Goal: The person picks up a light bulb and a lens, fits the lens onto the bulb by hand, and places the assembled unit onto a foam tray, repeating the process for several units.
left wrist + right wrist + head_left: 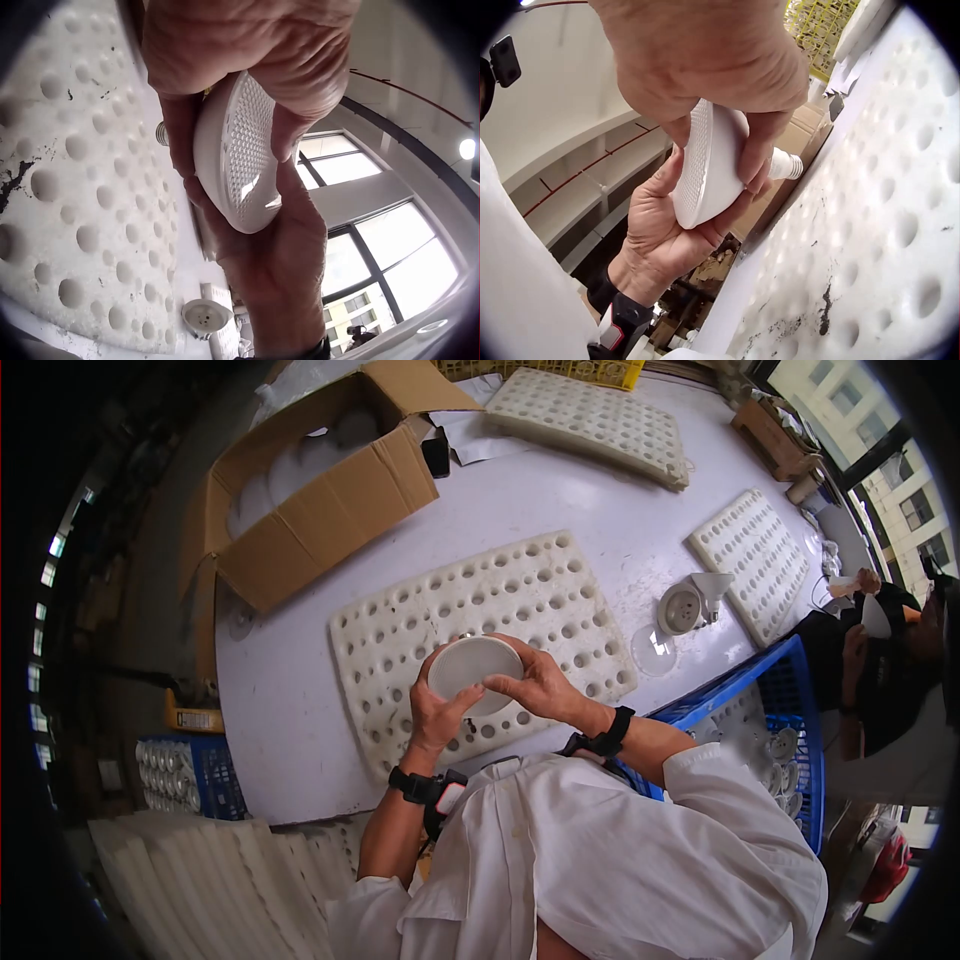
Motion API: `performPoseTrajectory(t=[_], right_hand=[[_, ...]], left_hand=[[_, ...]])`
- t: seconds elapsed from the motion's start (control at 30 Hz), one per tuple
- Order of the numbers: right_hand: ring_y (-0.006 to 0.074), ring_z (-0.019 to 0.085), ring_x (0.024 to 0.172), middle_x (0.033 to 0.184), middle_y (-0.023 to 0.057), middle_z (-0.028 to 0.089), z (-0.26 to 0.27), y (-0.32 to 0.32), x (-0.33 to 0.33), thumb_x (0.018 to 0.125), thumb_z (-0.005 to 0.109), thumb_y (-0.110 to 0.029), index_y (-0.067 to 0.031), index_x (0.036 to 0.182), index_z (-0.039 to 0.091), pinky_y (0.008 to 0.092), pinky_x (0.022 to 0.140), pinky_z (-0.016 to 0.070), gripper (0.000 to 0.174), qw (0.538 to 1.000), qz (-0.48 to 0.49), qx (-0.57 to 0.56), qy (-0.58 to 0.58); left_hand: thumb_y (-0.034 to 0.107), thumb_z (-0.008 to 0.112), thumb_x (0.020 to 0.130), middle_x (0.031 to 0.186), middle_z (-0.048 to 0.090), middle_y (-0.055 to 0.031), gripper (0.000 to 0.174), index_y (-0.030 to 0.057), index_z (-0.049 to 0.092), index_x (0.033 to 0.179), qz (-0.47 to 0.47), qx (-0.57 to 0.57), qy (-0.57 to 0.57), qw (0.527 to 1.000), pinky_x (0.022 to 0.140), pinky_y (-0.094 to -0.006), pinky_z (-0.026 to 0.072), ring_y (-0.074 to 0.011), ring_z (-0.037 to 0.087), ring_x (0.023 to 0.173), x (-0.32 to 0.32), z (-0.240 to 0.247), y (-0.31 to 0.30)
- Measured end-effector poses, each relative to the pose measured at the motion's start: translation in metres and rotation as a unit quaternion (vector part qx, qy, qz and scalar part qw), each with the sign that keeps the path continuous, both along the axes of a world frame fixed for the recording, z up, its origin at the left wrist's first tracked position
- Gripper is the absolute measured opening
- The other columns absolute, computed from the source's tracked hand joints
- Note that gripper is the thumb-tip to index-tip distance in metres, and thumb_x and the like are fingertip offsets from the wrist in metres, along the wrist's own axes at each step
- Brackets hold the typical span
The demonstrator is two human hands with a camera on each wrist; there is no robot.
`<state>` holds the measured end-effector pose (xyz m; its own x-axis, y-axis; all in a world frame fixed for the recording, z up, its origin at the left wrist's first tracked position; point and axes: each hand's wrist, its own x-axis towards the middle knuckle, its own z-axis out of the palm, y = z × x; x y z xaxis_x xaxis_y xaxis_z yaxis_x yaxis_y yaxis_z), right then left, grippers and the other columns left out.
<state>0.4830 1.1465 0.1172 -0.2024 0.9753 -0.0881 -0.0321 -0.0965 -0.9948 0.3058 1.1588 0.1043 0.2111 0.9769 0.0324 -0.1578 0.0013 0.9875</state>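
Both hands hold a white reflector light bulb (468,672), its round textured lens turned up toward the head camera. My left hand (437,712) grips the rim on the left side, thumb over the lens edge. Opposite it, my right hand (548,686) has its thumb on the lens edge and its fingers around the white body. The threaded screw base (787,166) sticks out beyond the fingers in the right wrist view. Beneath the hands lies a white foam board (385,635) with rows of round holes.
At right on the table are an open bulb housing (681,609), another bulb (712,588) and a clear disc (654,651). More foam boards (590,420) lie farther back. A cardboard box (330,510) stands at left, a blue crate (812,760) at right near another person (885,660).
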Motion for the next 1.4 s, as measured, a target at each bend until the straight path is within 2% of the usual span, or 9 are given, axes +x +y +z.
performPoseTrajectory(t=[0.43,0.63,0.7,0.73,0.77,0.8,0.9,1.07,1.4], right_hand=[[0.0162,0.056,0.103,0.114,0.0104,0.06,-0.018,0.005,-0.002,0.081,0.07,-0.02,-0.0007,0.131,0.045,0.0317,0.089,0.0467,0.059,1.0,-0.013,-0.025,0.007],[0.0159,0.055,0.099,0.12,0.0103,0.056,-0.007,-0.003,-0.002,0.08,0.072,-0.024,-0.0097,0.138,0.037,0.0256,0.073,0.0517,0.07,0.992,0.039,-0.101,0.057],[0.0227,0.052,0.109,0.13,0.0136,0.049,-0.027,-0.01,0.012,0.075,0.075,-0.027,-0.0134,0.139,0.037,0.033,0.081,0.0511,0.076,0.99,0.06,-0.128,-0.018],[0.0278,0.048,0.115,0.133,0.0153,0.045,-0.032,-0.014,0.019,0.072,0.077,-0.029,-0.0141,0.139,0.036,0.0369,0.088,0.0472,0.08,0.966,0.118,0.014,-0.229],[0.0329,0.044,0.12,0.136,0.017,0.04,-0.037,-0.018,0.025,0.069,0.078,-0.03,-0.0149,0.139,0.036,0.0408,0.096,0.0432,0.083,0.876,0.166,0.155,-0.425],[0.0396,0.029,0.131,0.14,0.018,0.034,-0.042,-0.024,0.028,0.065,0.078,-0.033,-0.0181,0.139,0.036,0.0497,0.106,0.0286,0.087,0.84,0.206,0.12,-0.488],[0.0387,0.019,0.135,0.145,0.0165,0.025,-0.048,-0.038,0.025,0.064,0.077,-0.037,-0.0225,0.139,0.036,0.0553,0.107,0.0232,0.087,0.735,0.248,0.095,-0.624],[0.0365,0.013,0.138,0.148,0.0134,0.02,-0.068,-0.042,0.021,0.065,0.076,-0.039,-0.0247,0.138,0.038,0.0579,0.108,0.018,0.083,0.721,0.234,0.091,-0.646],[0.0361,0.012,0.138,0.149,0.0123,0.02,-0.072,-0.044,0.004,0.065,0.075,-0.038,-0.0248,0.138,0.039,0.0575,0.108,0.0164,0.082,0.744,0.196,0.071,-0.635]], left_hand=[[0.01,0.073,0.073,0.11,0.061,-0.0144,0.057,-0.0044,0.047,0.122,-0.01,-0.009,0.044,0.999,0.085,-0.0334,0.0505,-0.0204,0.061,0.098,-0.006,-0.02,0.004],[0.01,0.073,0.073,0.108,0.061,-0.0112,0.054,-0.0035,0.05,0.12,-0.004,-0.041,0.028,0.999,0.087,-0.0324,0.0468,-0.0182,0.059,0.098,-0.017,-0.022,0.005],[0.006,0.072,0.073,0.106,0.061,-0.0091,0.051,-0.0014,0.051,0.119,0.03,-0.1,-0.099,0.99,0.085,-0.0319,0.0475,-0.0175,0.058,0.097,-0.031,-0.025,0.009],[0.004,0.069,0.075,0.106,0.06,-0.0077,0.048,0.0006,0.051,0.119,0.051,-0.125,-0.121,0.983,0.086,-0.0336,0.0483,-0.0182,0.058,0.096,-0.046,-0.03,0.013],[0.004,0.068,0.076,0.107,0.059,-0.0081,0.048,0.0009,0.05,0.12,0.093,-0.144,-0.16,0.972,0.087,-0.0349,0.0488,-0.0195,0.058,0.097,-0.061,-0.031,0.021],[0.004,0.067,0.077,0.109,0.059,-0.0084,0.048,0.0012,0.049,0.121,0.135,-0.164,-0.199,0.957,0.087,-0.0363,0.0493,-0.0207,0.058,0.098,-0.077,-0.03,0.029],[0.01,0.065,0.079,0.114,0.056,-0.0114,0.05,0.0024,0.046,0.124,0.212,-0.191,-0.233,0.929,0.086,-0.0399,0.0513,-0.0265,0.058,0.102,-0.129,-0.032,0.057],[0.014,0.065,0.079,0.114,0.053,-0.0153,0.051,0.0001,0.042,0.122,0.24,-0.218,-0.33,0.887,0.088,-0.0519,0.0526,-0.0346,0.054,0.107,-0.18,-0.028,0.092],[0.016,0.067,0.075,0.118,0.049,-0.015,0.056,0.0021,0.04,0.123,0.215,-0.24,-0.294,0.9,0.084,-0.0526,0.0541,-0.0366,0.053,0.107,-0.191,-0.031,0.146]])
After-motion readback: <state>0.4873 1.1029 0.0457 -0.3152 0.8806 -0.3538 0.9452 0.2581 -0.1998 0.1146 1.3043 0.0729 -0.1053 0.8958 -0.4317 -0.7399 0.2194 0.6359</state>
